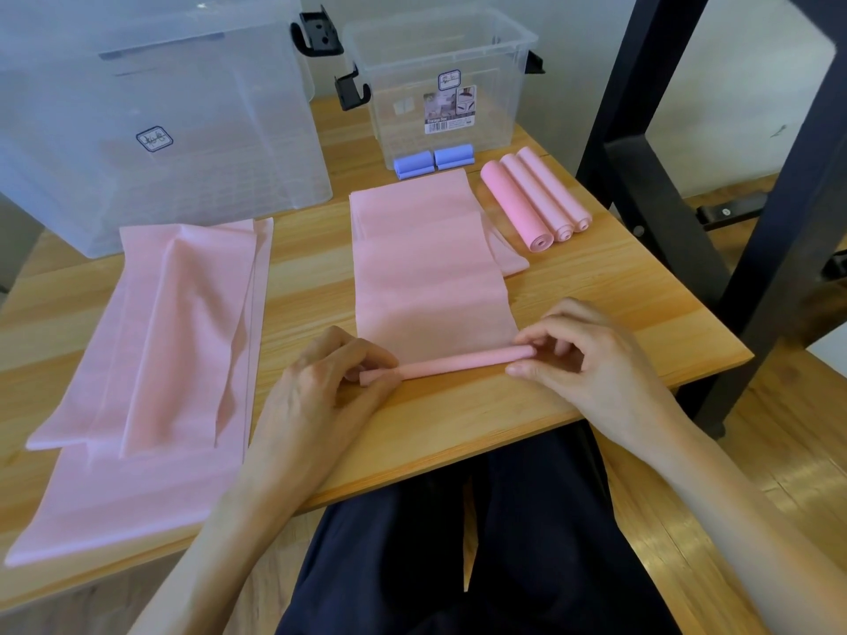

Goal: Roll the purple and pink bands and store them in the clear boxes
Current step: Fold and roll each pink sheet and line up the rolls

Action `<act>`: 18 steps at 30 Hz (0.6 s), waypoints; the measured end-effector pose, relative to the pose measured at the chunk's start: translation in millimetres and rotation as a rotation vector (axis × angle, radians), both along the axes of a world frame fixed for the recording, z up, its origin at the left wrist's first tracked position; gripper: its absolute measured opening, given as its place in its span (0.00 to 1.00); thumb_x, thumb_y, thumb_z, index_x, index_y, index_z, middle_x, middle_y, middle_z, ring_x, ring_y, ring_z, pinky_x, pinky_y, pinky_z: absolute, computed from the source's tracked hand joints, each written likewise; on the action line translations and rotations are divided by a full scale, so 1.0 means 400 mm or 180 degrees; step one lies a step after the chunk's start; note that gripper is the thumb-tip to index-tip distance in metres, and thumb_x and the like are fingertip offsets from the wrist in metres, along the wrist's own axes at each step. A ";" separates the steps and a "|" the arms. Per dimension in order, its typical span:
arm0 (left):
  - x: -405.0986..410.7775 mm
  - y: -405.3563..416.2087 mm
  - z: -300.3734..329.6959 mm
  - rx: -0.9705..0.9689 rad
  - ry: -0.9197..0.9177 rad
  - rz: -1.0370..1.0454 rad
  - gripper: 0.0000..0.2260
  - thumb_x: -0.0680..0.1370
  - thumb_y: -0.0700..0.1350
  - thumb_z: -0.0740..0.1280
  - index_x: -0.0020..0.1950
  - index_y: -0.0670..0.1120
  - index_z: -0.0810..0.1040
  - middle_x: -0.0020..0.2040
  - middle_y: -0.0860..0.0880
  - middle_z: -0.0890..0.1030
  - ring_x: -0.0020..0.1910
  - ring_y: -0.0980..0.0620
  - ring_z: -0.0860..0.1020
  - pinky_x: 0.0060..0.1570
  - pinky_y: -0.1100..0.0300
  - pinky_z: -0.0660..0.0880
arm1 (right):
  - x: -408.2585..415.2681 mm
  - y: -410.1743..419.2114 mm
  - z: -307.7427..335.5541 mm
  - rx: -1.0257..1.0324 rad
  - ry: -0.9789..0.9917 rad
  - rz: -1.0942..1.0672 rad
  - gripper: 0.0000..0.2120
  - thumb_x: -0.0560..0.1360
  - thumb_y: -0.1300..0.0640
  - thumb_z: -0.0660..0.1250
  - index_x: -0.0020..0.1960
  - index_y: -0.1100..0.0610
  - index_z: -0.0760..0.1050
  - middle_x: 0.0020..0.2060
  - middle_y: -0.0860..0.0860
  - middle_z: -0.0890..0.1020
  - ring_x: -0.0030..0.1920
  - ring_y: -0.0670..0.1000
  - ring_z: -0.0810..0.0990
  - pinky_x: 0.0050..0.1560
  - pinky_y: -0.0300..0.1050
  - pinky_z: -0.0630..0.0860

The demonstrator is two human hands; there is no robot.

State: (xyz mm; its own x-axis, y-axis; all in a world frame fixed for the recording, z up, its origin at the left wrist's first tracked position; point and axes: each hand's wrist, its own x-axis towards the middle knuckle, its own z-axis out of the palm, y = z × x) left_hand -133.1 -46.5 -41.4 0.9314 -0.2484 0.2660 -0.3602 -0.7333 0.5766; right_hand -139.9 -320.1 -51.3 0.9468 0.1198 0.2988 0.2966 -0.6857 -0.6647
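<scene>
On the wooden table (596,286), from the left: a large clear box (160,107) behind a heap of unrolled pink bands (151,350). The left hand (321,387) and right hand (591,359) pinch the ends of a pink band (431,268), its near edge rolled into a thin tube. Behind it lie two purple rolls (433,162) against a small clear box (440,80); rightward, three pink rolls (536,199).

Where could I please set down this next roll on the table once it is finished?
Bare wood lies between the flat pink pile and the band being rolled. More lies right of that band, before the three pink rolls. It is crowded around the purple rolls by the small box, and at the near edge, where both hands work.
</scene>
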 end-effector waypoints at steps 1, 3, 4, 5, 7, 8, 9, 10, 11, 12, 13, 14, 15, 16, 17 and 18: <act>0.001 0.003 -0.001 -0.0025 0.0038 -0.0021 0.04 0.74 0.52 0.71 0.48 0.58 0.81 0.47 0.62 0.76 0.47 0.62 0.76 0.42 0.71 0.70 | 0.000 0.001 0.000 -0.0004 -0.0006 0.0026 0.10 0.71 0.48 0.71 0.48 0.52 0.83 0.42 0.42 0.75 0.45 0.45 0.74 0.46 0.36 0.71; 0.005 0.005 -0.002 -0.0035 0.0072 -0.0064 0.05 0.74 0.51 0.71 0.49 0.58 0.82 0.46 0.62 0.76 0.47 0.62 0.76 0.43 0.73 0.69 | 0.004 0.002 0.000 -0.0016 -0.0040 0.0043 0.09 0.72 0.50 0.71 0.48 0.54 0.84 0.42 0.43 0.76 0.45 0.46 0.74 0.47 0.40 0.72; 0.006 0.004 -0.001 -0.0033 0.0080 -0.0062 0.05 0.75 0.50 0.70 0.50 0.57 0.82 0.46 0.62 0.75 0.47 0.62 0.75 0.44 0.73 0.69 | 0.007 0.003 -0.001 -0.0025 -0.0043 0.0046 0.10 0.73 0.50 0.70 0.48 0.54 0.84 0.42 0.44 0.76 0.45 0.47 0.75 0.47 0.43 0.73; 0.007 0.003 -0.001 -0.0025 0.0081 -0.0036 0.05 0.76 0.51 0.69 0.49 0.57 0.82 0.46 0.62 0.75 0.47 0.63 0.75 0.43 0.73 0.69 | 0.009 0.004 -0.001 -0.0026 -0.0022 0.0054 0.11 0.73 0.49 0.68 0.47 0.54 0.84 0.42 0.45 0.76 0.45 0.48 0.75 0.46 0.44 0.73; 0.007 -0.001 0.002 -0.0047 0.0036 0.0053 0.06 0.76 0.56 0.66 0.48 0.58 0.82 0.45 0.62 0.74 0.45 0.63 0.75 0.41 0.71 0.69 | 0.013 0.002 0.001 0.0039 0.0080 0.0073 0.15 0.73 0.44 0.66 0.47 0.54 0.83 0.42 0.44 0.76 0.45 0.47 0.75 0.47 0.44 0.73; 0.007 -0.002 0.002 -0.0075 0.0004 0.0110 0.08 0.75 0.59 0.65 0.46 0.59 0.81 0.44 0.61 0.73 0.44 0.63 0.75 0.39 0.70 0.70 | 0.013 -0.001 0.004 0.0111 0.0155 0.0082 0.17 0.73 0.42 0.64 0.47 0.54 0.83 0.43 0.43 0.76 0.46 0.46 0.76 0.47 0.43 0.73; 0.008 -0.003 0.005 -0.0099 -0.0013 0.0163 0.09 0.75 0.62 0.64 0.45 0.60 0.79 0.44 0.60 0.73 0.42 0.61 0.75 0.38 0.67 0.71 | 0.012 -0.003 0.008 0.0206 0.0240 0.0093 0.18 0.72 0.41 0.63 0.48 0.53 0.83 0.43 0.43 0.77 0.46 0.46 0.76 0.47 0.42 0.73; 0.009 -0.002 0.006 -0.0112 -0.0012 0.0214 0.10 0.75 0.65 0.64 0.43 0.61 0.78 0.43 0.59 0.73 0.41 0.59 0.75 0.37 0.64 0.71 | 0.012 -0.005 0.012 0.0317 0.0326 0.0110 0.18 0.72 0.40 0.63 0.48 0.53 0.83 0.43 0.43 0.77 0.46 0.46 0.76 0.47 0.41 0.73; 0.008 0.000 0.010 -0.0119 0.0012 0.0269 0.12 0.74 0.67 0.63 0.42 0.60 0.77 0.42 0.58 0.73 0.39 0.58 0.74 0.35 0.63 0.71 | 0.011 -0.006 0.018 0.0425 0.0400 0.0131 0.18 0.72 0.41 0.63 0.48 0.52 0.83 0.43 0.44 0.77 0.46 0.46 0.77 0.46 0.41 0.73; 0.006 0.000 0.014 -0.0174 0.0094 0.0325 0.13 0.75 0.67 0.63 0.41 0.60 0.76 0.40 0.57 0.75 0.38 0.56 0.74 0.34 0.64 0.70 | 0.010 -0.006 0.022 0.0515 0.0453 0.0150 0.16 0.72 0.42 0.64 0.48 0.53 0.83 0.43 0.45 0.77 0.45 0.47 0.77 0.46 0.40 0.73; 0.003 -0.001 0.019 -0.0286 0.0246 0.0366 0.12 0.75 0.66 0.64 0.41 0.59 0.76 0.37 0.57 0.76 0.34 0.56 0.75 0.32 0.66 0.69 | 0.010 -0.005 0.026 0.0578 0.0488 0.0165 0.15 0.72 0.43 0.65 0.48 0.53 0.82 0.42 0.46 0.78 0.45 0.47 0.77 0.46 0.39 0.73; -0.001 -0.006 0.028 -0.0501 0.0470 0.0380 0.10 0.76 0.62 0.64 0.42 0.57 0.77 0.34 0.55 0.78 0.30 0.56 0.74 0.30 0.67 0.68 | 0.009 -0.004 0.030 0.0622 0.0512 0.0177 0.14 0.72 0.44 0.65 0.48 0.52 0.82 0.42 0.46 0.78 0.45 0.47 0.77 0.46 0.38 0.72; -0.003 -0.011 0.037 -0.0788 0.0743 0.0364 0.08 0.78 0.58 0.64 0.43 0.56 0.77 0.31 0.54 0.80 0.26 0.56 0.75 0.29 0.67 0.70 | 0.008 -0.003 0.033 0.0651 0.0531 0.0189 0.13 0.72 0.44 0.65 0.48 0.52 0.82 0.42 0.46 0.78 0.45 0.47 0.76 0.45 0.37 0.72; -0.004 -0.018 0.048 -0.1089 0.1011 0.0324 0.08 0.79 0.55 0.64 0.46 0.53 0.77 0.32 0.52 0.82 0.25 0.54 0.77 0.29 0.65 0.74 | 0.008 -0.002 0.035 0.0671 0.0550 0.0203 0.13 0.73 0.44 0.65 0.47 0.52 0.82 0.41 0.45 0.78 0.44 0.47 0.76 0.45 0.37 0.72; -0.003 -0.022 0.057 -0.1346 0.1251 0.0251 0.08 0.79 0.53 0.64 0.49 0.50 0.76 0.34 0.50 0.84 0.27 0.51 0.80 0.30 0.62 0.77 | 0.008 -0.003 0.037 0.0686 0.0577 0.0225 0.13 0.73 0.44 0.65 0.47 0.51 0.82 0.41 0.45 0.78 0.44 0.48 0.76 0.44 0.37 0.71; -0.002 -0.026 0.064 -0.1587 0.1472 0.0146 0.10 0.79 0.53 0.63 0.51 0.47 0.76 0.37 0.48 0.86 0.30 0.49 0.83 0.32 0.60 0.79 | 0.009 -0.004 0.038 0.0693 0.0611 0.0254 0.12 0.73 0.45 0.65 0.47 0.51 0.82 0.41 0.44 0.78 0.44 0.48 0.76 0.44 0.37 0.71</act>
State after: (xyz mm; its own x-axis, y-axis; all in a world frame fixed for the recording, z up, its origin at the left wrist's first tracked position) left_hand -133.9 -57.0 -15.6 0.9835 -0.1570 -0.0897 0.0298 -0.3486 0.9368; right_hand -136.5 -321.7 -36.2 0.9786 0.1489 0.1421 0.1985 -0.5005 -0.8427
